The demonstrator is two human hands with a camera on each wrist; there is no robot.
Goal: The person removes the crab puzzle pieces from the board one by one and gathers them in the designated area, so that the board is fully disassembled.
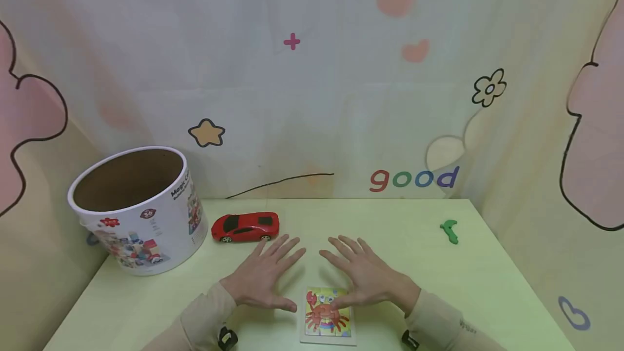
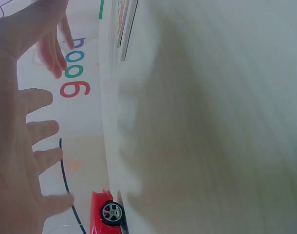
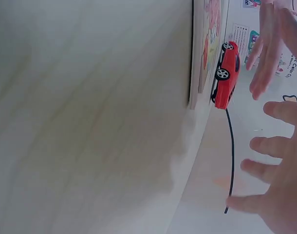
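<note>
While both hands hover flat, notes:
Left hand point(image 1: 260, 280): fingers spread, empty.
Right hand point(image 1: 368, 278): spread, thumb over crab puzzle point(image 1: 327, 316).
Toy car point(image 1: 245, 226): untouched, beyond fingertips.

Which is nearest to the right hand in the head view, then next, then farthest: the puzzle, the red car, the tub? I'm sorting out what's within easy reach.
Measured from the right hand:
1. Puzzle: right under the thumb side, at the table's near edge.
2. Red car: farther back and to the left, beyond the left hand.
3. Tub: farthest, at the table's far left.
</note>
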